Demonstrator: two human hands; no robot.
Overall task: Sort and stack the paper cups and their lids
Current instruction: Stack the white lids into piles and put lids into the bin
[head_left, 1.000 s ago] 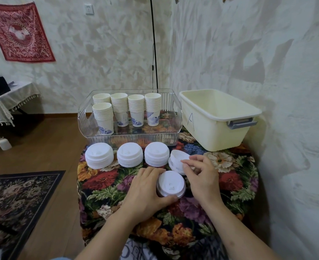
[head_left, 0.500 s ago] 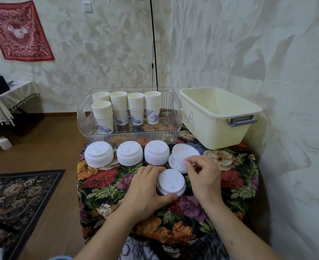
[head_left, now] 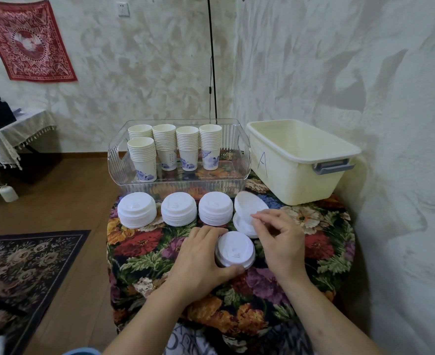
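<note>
We see our left hand (head_left: 201, 254) curled round a short lid stack (head_left: 235, 249) on the floral tabletop (head_left: 144, 249), while our right hand (head_left: 279, 237) pinches a tilted lid (head_left: 248, 206). Stacked cups (head_left: 175, 146) stand in a clear bin (head_left: 244, 160) by textured walls, above a wooden floor and rug.

1. Two bare forearms in view, no sleeves seen up to the frame's lower edge.
2. left hand (head_left: 201, 254): no ring, watch, glove or band visible; short nails.
3. right hand (head_left: 279, 242): also bare, nothing worn at the wrist.
4. Small patch of blue fabric at 6 o'clock, bottom edge, by the left arm; what garment it is cannot be told.
</note>
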